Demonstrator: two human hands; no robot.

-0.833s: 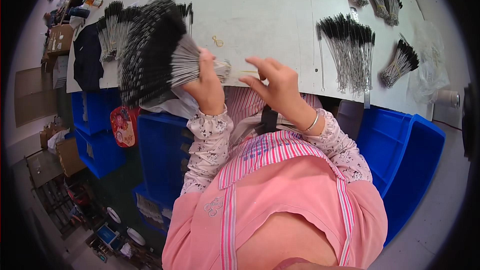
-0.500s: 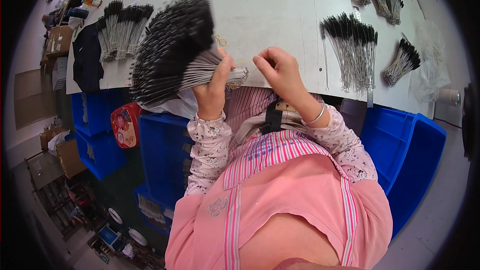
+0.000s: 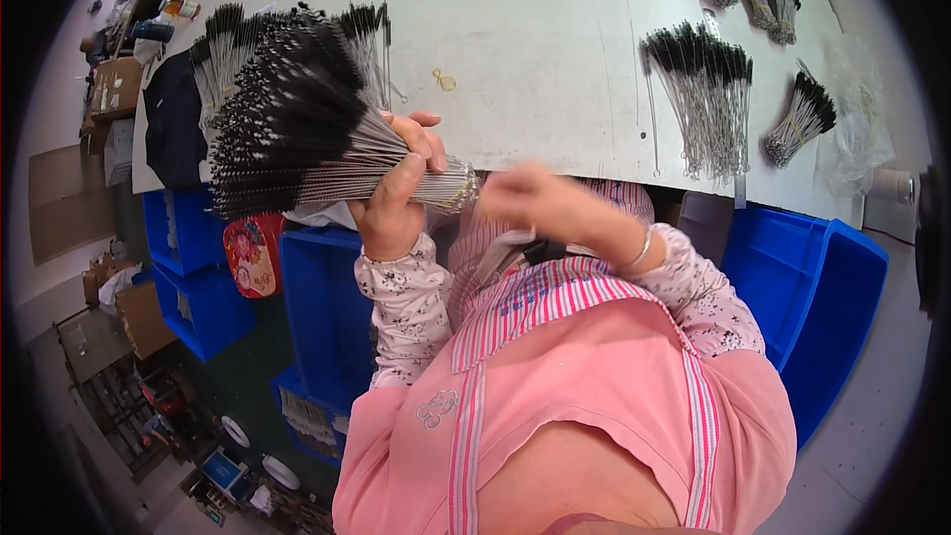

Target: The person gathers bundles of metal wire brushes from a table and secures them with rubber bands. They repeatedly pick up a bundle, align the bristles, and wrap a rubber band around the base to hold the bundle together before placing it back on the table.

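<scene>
A thick bundle of wire-handled brushes [image 3: 292,124] with black bristles is gripped in my left hand [image 3: 398,200]. Its bristle ends fan out to the left, and its looped wire ends gather on the right of my fingers. Something thin and yellowish shows around those ends, too small to make out fully. My right hand [image 3: 550,203] is close beside the wire ends, smeared by motion, so its fingers cannot be read. A yellow rubber band [image 3: 444,80] lies on the white table [image 3: 525,59] beyond my left hand.
More brush bundles lie at the left [image 3: 226,50], partly behind the held bundle. A spread brush pile [image 3: 701,99] and a smaller bundle [image 3: 800,119] lie on the right. Blue bins [image 3: 327,287] stand below the table edge, near a red floral object [image 3: 253,253].
My left hand has moved left and slightly down with the bundle. My right hand has come down and left to the wire ends. Loose brushes at the left now show behind the bundle.
</scene>
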